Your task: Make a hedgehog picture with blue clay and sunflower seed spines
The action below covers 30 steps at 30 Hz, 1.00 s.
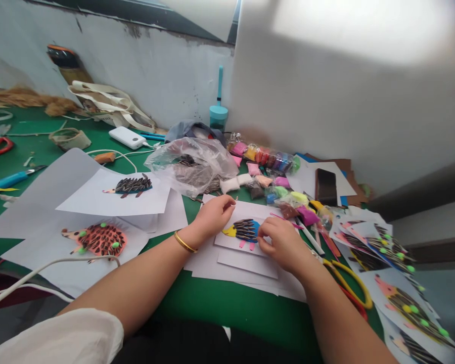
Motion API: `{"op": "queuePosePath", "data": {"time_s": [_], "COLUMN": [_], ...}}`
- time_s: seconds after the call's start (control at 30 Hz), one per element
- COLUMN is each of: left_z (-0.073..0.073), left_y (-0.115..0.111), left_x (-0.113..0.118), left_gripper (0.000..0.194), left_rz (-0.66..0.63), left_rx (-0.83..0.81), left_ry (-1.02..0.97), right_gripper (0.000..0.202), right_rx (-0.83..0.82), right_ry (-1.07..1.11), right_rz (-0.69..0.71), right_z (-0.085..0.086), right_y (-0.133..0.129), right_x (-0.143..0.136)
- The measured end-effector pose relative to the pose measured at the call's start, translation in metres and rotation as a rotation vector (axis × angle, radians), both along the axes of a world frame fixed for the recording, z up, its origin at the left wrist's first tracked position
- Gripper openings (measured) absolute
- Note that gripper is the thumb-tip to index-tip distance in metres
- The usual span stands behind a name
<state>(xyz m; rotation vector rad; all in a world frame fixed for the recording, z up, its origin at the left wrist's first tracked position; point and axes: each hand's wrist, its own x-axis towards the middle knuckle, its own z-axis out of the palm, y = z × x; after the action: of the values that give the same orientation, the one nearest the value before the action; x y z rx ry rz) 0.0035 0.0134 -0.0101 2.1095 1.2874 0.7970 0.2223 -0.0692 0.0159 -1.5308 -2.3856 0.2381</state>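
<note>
A hedgehog picture [246, 230] with a yellow face, blue body, pink feet and dark striped seeds as spines lies on white paper [227, 247] before me. My left hand [215, 215], with a gold bangle at the wrist, is over the paper's upper left; its thumb and fingertips are pinched, and anything between them is too small to name. At the hedgehog's right edge, my right hand [282, 241] has its fingertips closed together against the blue body. Whatever they may hold is hidden. Beyond the hands sits a clear plastic bag [193, 164] with dark seeds in it.
Packets of coloured clay [263, 155] lie behind the paper. Yellow-handled scissors [351, 283] are right of my right hand. Other hedgehog pictures [409, 308] overlap at far right; a coral-coloured hedgehog [102, 238] lies left. A white cable [53, 263] crosses the left side. A phone [325, 186] rests on paper.
</note>
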Motion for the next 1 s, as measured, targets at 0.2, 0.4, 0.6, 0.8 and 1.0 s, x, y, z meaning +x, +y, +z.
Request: {"op": "queuePosePath", "data": {"time_s": [0.2,0.4,0.6,0.8,1.0], "left_z": [-0.001,-0.001,-0.002,-0.002,-0.001], "left_y": [0.0,0.0,0.0,0.001,0.001], "left_x": [0.0,0.0,0.0,0.0,-0.001], "left_gripper": [0.022,0.023,0.022,0.023,0.023], "left_rz": [-0.005,-0.006,-0.008,-0.006,-0.012], "left_rx": [-0.002,-0.007,-0.003,-0.005,-0.004], "left_ry": [0.023,0.039,0.04,0.056,0.034], "right_gripper": [0.01,0.011,0.012,0.011,0.012], "right_rx": [0.053,0.091,0.076,0.082,0.078], "right_ry": [-0.091,-0.143,-0.198,-0.25,-0.26], "right_rz": [0.005,0.015,-0.018,-0.016,-0.013], "right_z": [-0.003,-0.008,-0.007,-0.007,-0.008], "right_y": [0.0,0.0,-0.003,-0.003,-0.004], "right_x": [-0.005,-0.005,-0.011,-0.013,-0.012]}}
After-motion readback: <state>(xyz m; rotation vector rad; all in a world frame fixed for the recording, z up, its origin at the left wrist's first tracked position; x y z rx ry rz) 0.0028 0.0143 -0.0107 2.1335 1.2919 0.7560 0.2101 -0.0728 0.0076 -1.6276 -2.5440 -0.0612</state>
